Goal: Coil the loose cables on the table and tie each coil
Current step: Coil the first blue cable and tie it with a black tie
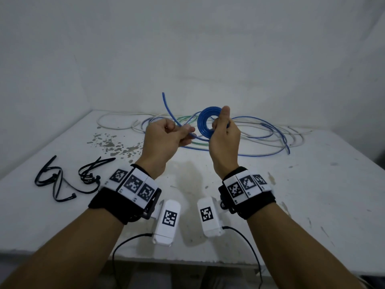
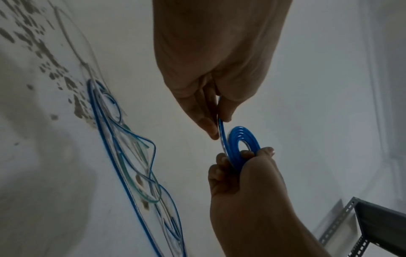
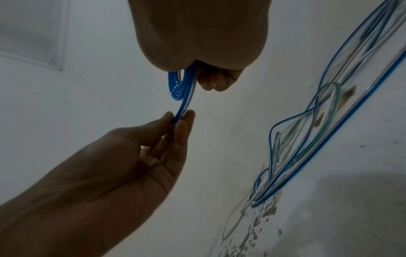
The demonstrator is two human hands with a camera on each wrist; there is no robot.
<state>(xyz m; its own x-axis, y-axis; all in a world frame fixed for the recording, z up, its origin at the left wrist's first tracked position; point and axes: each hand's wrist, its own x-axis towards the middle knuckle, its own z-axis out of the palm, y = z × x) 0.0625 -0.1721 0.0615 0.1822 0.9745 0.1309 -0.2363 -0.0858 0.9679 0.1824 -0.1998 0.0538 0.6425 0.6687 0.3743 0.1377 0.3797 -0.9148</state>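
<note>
grey metal shelf frame (image 2: 373, 224), white wall (image 1: 187, 49)

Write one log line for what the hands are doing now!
right hand: grips blue coil | left hand: pinches blue cable tail | black zip ties: untouched on table

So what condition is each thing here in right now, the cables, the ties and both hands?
blue coil: wound flat, untied, held above the table.
blue free end: loose, sticking up.
right hand: grips the coil.
left hand: pinches the blue strand beside the coil.
loose cables: uncoiled, tangled on the table.
black ties: unused, lying on the table.
</note>
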